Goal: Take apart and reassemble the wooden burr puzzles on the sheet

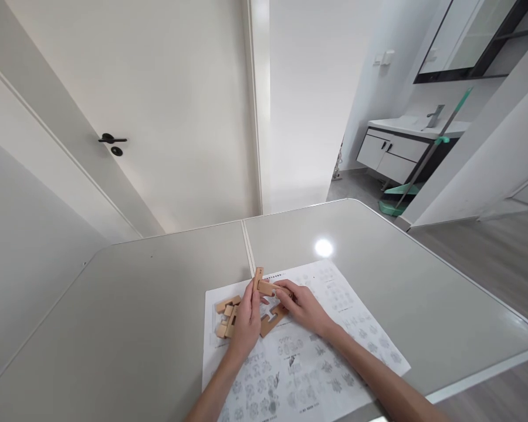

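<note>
Between my two hands, just above the paper, are wooden puzzle pieces that meet at an angle. My left hand (248,310) is closed round an upright wooden puzzle piece (258,276). With its fingers pinched, my right hand (301,303) grips a second wooden puzzle piece (267,288) that points left and touches the first one. Below them a notched wooden piece (273,320) lies on the printed instruction sheet (334,351). Several more notched wooden blocks (227,316) sit left of my left hand, partly hidden by it.
The sheet, covered in small assembly drawings, lies on a grey table (136,328) with a seam across it. Behind stand a white door (158,88) and a wall. A washbasin cabinet (391,152) and a green broom with dustpan (393,207) are at the far right.
</note>
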A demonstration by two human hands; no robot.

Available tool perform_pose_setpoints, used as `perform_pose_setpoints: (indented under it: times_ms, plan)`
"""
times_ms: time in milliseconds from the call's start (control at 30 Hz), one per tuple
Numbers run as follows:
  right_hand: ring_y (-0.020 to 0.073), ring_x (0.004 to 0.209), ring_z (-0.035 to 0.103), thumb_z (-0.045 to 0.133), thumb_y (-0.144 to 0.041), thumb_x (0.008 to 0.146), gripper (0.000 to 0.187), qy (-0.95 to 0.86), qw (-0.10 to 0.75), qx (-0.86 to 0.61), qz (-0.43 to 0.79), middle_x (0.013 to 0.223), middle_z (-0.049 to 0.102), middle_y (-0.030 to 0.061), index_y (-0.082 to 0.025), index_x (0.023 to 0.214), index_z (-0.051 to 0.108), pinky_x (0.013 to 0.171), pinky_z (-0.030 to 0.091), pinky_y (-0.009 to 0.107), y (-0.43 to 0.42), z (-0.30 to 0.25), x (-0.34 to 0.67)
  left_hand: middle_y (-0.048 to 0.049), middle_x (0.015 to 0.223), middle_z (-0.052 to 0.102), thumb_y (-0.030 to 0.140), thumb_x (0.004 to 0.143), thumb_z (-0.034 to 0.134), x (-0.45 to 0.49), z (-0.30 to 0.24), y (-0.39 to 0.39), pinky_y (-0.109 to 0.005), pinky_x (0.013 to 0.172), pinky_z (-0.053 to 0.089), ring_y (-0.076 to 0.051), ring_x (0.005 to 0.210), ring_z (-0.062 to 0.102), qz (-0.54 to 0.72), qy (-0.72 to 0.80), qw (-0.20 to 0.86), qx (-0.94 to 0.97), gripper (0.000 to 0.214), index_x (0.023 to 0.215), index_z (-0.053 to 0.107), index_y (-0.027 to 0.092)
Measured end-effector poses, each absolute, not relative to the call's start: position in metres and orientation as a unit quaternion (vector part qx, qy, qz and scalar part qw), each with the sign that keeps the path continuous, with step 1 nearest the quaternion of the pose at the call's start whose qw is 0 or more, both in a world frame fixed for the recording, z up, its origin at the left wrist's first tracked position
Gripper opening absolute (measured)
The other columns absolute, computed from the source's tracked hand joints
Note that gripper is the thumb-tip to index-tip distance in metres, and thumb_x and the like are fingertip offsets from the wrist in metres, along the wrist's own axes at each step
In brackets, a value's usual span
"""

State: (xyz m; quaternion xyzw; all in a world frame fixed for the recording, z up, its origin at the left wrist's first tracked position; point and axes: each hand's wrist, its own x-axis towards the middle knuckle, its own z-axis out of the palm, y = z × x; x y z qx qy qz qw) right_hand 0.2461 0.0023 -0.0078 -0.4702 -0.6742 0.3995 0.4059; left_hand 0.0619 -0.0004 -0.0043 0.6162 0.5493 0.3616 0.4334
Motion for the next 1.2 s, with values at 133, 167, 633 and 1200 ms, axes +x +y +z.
perform_pose_setpoints:
  times_ms: [133, 167, 633, 1200]
  plan:
    - [0.0160, 0.060, 0.049, 0.042, -0.048, 0.105, 0.038, -0.680, 0.407, -0.475, 0.383, 0.070, 0.060, -0.0009, -0.022, 0.119, 0.067, 0.060, 0.037, 0.027, 0.002, -0.009, 0.247, -0.0092, 0.116, 0.071, 0.049, 0.107, 0.030, 0.062, -0.009, 0.001, -0.038, 0.098, 0.052, -0.021, 0.100, 0.067, 0.368, 0.525, 0.408, 0.649, 0.054, 0.152, 0.040, 0.021]
    - [0.0161, 0.060, 0.049, 0.042, -0.047, 0.105, 0.038, -0.681, 0.406, -0.477, 0.380, 0.070, 0.060, -0.0009, -0.022, 0.119, 0.067, 0.060, 0.038, 0.027, 0.001, -0.010, 0.247, -0.0094, 0.120, 0.071, 0.048, 0.107, 0.030, 0.062, -0.010, 0.001, -0.038, 0.099, 0.052, -0.021, 0.099, 0.066, 0.370, 0.521, 0.400, 0.657, 0.053, 0.153, 0.039, 0.022]
    - [0.0170, 0.062, 0.052, 0.038, -0.058, 0.105, 0.049, -0.611, 0.429, -0.408, 0.525, 0.073, 0.060, 0.0003, -0.023, 0.132, 0.059, 0.063, 0.046, 0.029, -0.002, -0.002, 0.243, -0.0096, 0.144, 0.059, 0.045, 0.108, 0.028, 0.065, -0.006, -0.001, -0.040, 0.098, 0.052, -0.021, 0.102, 0.066, 0.382, 0.509, 0.343, 0.690, 0.053, 0.158, 0.034, 0.029]
    - [0.0151, 0.054, 0.045, 0.039, -0.057, 0.105, 0.048, -0.628, 0.415, -0.425, 0.503, 0.063, 0.054, -0.0019, -0.022, 0.119, 0.067, 0.058, 0.040, 0.029, -0.005, -0.003, 0.240, -0.0104, 0.151, 0.054, 0.034, 0.109, 0.027, 0.056, -0.007, 0.003, -0.045, 0.114, 0.044, -0.023, 0.130, 0.057, 0.356, 0.461, 0.340, 0.738, 0.051, 0.158, 0.037, 0.027]
